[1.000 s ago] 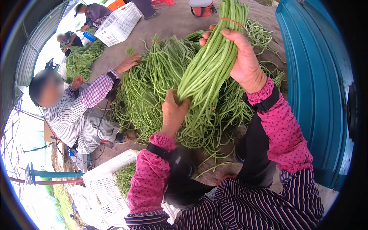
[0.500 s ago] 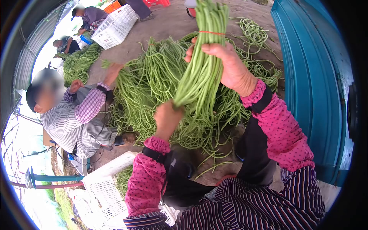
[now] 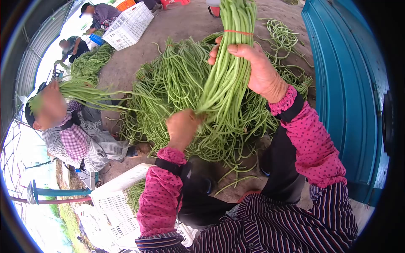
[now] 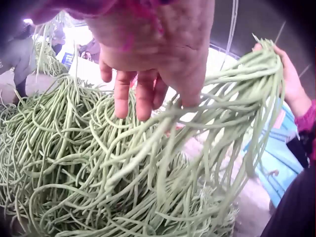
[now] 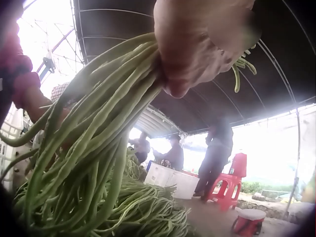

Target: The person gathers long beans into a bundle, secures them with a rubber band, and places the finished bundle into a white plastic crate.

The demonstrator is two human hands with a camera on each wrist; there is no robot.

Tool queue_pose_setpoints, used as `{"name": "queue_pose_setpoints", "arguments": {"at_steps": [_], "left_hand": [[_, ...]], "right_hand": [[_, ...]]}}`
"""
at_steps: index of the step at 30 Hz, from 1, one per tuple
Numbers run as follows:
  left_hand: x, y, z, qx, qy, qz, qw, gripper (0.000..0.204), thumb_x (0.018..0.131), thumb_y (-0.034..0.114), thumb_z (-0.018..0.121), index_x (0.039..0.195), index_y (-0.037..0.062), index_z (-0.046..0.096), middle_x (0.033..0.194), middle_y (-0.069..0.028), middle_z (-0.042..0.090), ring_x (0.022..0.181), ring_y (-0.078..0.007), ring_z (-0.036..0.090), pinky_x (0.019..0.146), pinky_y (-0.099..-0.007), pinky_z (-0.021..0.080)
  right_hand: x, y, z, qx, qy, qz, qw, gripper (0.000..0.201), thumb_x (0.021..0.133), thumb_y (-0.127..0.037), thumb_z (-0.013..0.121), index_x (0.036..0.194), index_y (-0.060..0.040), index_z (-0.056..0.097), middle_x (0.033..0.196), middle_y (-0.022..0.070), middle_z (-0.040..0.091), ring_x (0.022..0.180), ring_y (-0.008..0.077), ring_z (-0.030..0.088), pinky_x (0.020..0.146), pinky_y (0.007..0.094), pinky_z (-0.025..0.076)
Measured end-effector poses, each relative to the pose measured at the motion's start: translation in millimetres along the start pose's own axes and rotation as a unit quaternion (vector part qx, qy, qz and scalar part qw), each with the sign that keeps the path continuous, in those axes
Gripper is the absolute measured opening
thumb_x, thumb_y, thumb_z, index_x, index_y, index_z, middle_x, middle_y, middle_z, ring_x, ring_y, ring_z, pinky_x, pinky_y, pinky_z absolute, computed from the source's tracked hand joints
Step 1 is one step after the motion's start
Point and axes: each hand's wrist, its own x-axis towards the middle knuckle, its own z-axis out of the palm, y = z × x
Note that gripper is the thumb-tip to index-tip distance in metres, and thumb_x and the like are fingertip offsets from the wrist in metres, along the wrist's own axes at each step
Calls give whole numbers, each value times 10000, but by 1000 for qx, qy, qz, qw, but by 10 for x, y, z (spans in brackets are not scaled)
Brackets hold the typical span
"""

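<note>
My right hand (image 3: 262, 71) grips a thick bundle of green long beans (image 3: 232, 63), fingers and thumb wrapped round it below a red band (image 3: 238, 32). In the right wrist view, the beans (image 5: 98, 123) hang from that hand in a loose, spreading fall. Down at the bundle's lower left side, my left hand (image 3: 183, 126), somewhat blurred, pinches long bean strands. The left wrist view has its thumb against a strand while the other fingers (image 4: 143, 96) point downward. Beneath both hands lies a big heap of long beans (image 3: 168, 92).
At the left, a seated person (image 3: 80, 139) raises a bunch of beans (image 3: 93, 93). A white crate (image 3: 128, 27) stands farther back near two people. Another white basket (image 3: 114, 211) is by my left arm. A blue metal panel (image 3: 346, 97) rises at the right.
My right hand has shifted left and slightly lower with the bundle. My left hand has moved down and left. The seated person has lifted a bunch of beans from the heap.
</note>
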Motion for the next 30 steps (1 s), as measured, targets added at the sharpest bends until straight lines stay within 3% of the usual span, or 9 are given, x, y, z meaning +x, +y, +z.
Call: {"name": "queue_pose_setpoints", "arguments": {"at_steps": [2, 7, 10, 14, 18, 19, 25, 28, 30], "left_hand": [[49, -144, -81, -189, 105, -44, 975, 487, 793, 534, 668, 868, 53, 679, 782, -126, 674, 773, -281, 658, 727, -443, 489], [-54, -245, 202, 60, 59, 14, 996, 414, 849, 397, 640, 787, -11, 663, 708, -159, 650, 632, -300, 632, 622, -376, 502], [17, -238, 115, -89, 97, 20, 991, 415, 832, 402, 659, 793, -11, 672, 714, -160, 656, 654, -292, 644, 644, -371, 506], [-164, -8, 160, -195, 192, 123, 954, 211, 810, 191, 675, 820, -19, 658, 693, -106, 657, 629, -249, 633, 647, -353, 505], [-268, 217, 102, -237, 267, 201, 912, 173, 776, 83, 653, 922, -9, 630, 880, -127, 654, 795, -233, 634, 744, -347, 488], [-298, 246, 64, -277, 226, 187, 915, 309, 783, 99, 656, 1065, -8, 591, 1038, -136, 631, 938, -249, 616, 807, -352, 475], [-155, 471, -161, -295, 171, 289, 894, 823, 725, 320, 818, 1317, -30, 366, 1269, -167, 499, 1150, -272, 528, 935, -362, 458], [-199, 727, -173, -543, 16, 277, 792, 978, 661, 346, 866, 1348, -34, 283, 1264, -154, 488, 1142, -242, 526, 954, -350, 454], [-130, 757, -20, -572, 38, 287, 768, 994, 639, 301, 887, 1346, -24, 268, 1229, -115, 500, 1116, -208, 529, 940, -332, 462]], "right_hand": [[5, -29, -60, 14, 0, 2, 1000, 394, 880, -186, 542, 1209, 28, 501, 1053, 152, 618, 1014, 272, 622, 917, 401, 512], [-12, 8, -88, 3, -7, 15, 1000, 396, 872, -188, 561, 1208, 16, 507, 1048, 142, 627, 1010, 264, 626, 889, 395, 519], [-44, -10, -31, -7, -13, 19, 1000, 388, 868, -181, 565, 1201, 11, 517, 1028, 137, 635, 1002, 260, 631, 870, 389, 521], [-41, 7, -61, -3, -6, -1, 1000, 370, 870, -174, 563, 1190, 7, 525, 1013, 138, 638, 982, 260, 638, 854, 388, 527], [-42, -16, -51, -3, 12, 6, 1000, 364, 866, -169, 564, 1181, 8, 527, 1004, 141, 638, 968, 256, 640, 850, 387, 534], [-36, -2, -55, -7, 11, 7, 1000, 364, 863, -169, 568, 1178, 9, 528, 998, 142, 639, 962, 254, 641, 848, 387, 536], [-11, 100, 119, -23, -29, 23, 999, 312, 830, -125, 617, 1103, 9, 545, 926, 130, 649, 883, 221, 652, 775, 367, 554], [-12, 141, 285, -27, -32, 39, 998, 309, 823, -105, 630, 1092, 20, 541, 912, 125, 645, 853, 209, 649, 762, 352, 551], [-6, 157, 363, -48, -32, 34, 998, 358, 830, -137, 613, 1137, 28, 532, 940, 130, 647, 878, 230, 650, 799, 362, 541]]}}
